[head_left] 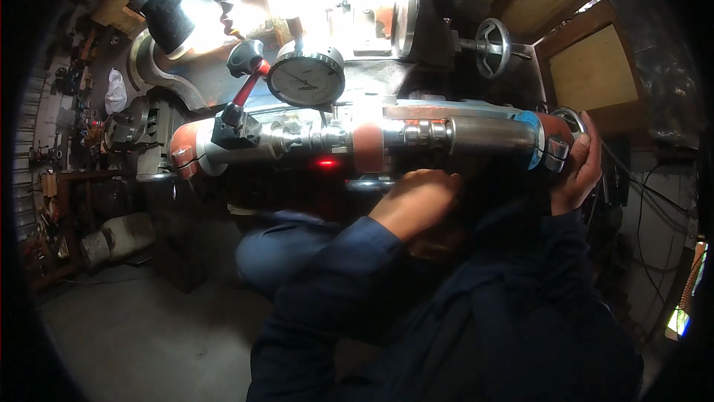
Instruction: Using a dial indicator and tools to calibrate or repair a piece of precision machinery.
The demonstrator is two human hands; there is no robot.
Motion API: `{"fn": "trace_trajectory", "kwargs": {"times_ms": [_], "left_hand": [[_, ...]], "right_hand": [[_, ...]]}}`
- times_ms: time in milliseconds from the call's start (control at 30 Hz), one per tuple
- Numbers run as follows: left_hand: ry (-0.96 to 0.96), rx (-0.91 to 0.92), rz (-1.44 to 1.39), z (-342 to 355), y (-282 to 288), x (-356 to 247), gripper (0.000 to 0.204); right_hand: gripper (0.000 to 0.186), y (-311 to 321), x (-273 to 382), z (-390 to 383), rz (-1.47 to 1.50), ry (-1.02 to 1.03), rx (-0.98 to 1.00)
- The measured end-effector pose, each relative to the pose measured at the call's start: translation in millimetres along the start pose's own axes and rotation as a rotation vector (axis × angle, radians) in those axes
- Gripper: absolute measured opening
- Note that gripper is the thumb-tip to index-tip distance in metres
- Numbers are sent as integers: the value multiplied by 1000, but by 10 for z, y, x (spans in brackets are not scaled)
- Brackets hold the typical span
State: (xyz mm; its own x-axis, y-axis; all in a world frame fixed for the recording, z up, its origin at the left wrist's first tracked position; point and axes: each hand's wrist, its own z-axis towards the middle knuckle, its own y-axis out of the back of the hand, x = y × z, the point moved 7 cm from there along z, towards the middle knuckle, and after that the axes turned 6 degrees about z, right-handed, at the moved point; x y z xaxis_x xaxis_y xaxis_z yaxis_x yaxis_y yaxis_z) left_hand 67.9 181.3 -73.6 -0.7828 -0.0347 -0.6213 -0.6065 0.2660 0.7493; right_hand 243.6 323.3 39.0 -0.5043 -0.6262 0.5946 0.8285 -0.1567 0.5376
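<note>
My right hand [579, 171] is at the right end of a long metal machine, its fingers curled round the rim of a small handwheel [570, 119]. Below the machine's middle, my left hand [420, 197] is closed; whatever lies inside its fingers is hidden. Beside that fist is a shiny metal bar or rim [370, 184]. A round dial gauge [305, 80] hangs over the horizontal steel bar [491, 139], held by a red-armed stand [247, 91]. The stand's black base [235, 131] sits on the left part of the bar. Orange collars, one of them the middle collar [367, 148], surround it.
A black lamp [167, 19] shines at the upper left, and glare washes out the top middle. Another handwheel [492, 48] stands behind at the right. Cables [645, 201] hang along the right wall. A pale plastic can [128, 237] is on the left, near cluttered shelves.
</note>
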Motion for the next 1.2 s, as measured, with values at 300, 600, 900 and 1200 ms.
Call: {"fn": "trace_trajectory", "kwargs": {"times_ms": [300, 600, 900, 1200], "left_hand": [[26, 38, 34, 33, -32, 9, 21], [42, 42, -4, 30, -16, 11, 23], [46, 50, -11, 28, -29, 22, 21], [32, -2, -1, -7, 6, 1, 21]], "right_hand": [[48, -9, -13, -29, -17, 27, -34], [53, -3, -63, -100, 13, 44, -114], [54, 2, -63, -109, 12, 58, -126], [56, -3, -54, -120, 21, 21, -142]]}}
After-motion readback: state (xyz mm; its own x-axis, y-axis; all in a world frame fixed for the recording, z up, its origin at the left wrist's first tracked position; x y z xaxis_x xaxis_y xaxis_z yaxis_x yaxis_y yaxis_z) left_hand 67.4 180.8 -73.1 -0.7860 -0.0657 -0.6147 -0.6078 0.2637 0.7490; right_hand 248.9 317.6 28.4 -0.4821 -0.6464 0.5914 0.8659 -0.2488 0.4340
